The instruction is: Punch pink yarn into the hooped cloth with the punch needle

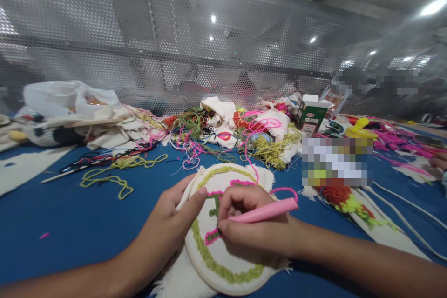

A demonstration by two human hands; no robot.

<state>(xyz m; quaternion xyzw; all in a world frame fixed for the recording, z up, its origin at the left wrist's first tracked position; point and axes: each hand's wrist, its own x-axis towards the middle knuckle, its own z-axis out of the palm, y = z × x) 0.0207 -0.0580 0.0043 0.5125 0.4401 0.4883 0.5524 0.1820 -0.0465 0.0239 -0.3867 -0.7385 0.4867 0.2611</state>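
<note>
Embroidery hoop with cream cloth, flat on the blue counter at centre foreground; green loop border and pink tufted patches on its face. Left hand clasped on the hoop's left rim, thumb laid over the cloth, fingers curled under the edge. Right hand closed around a pink punch needle, tip pressed to the cloth beside the pink patch (pink yarn trailing from the tool toward the heap behind). Behind the hoop: tangled yarn pile in green, pink and yellow, with cloth scraps. Left of it: loose yellow-green yarn on the counter. Right: green carton, upright. Far right edge: another person's hand, well apart.
</note>
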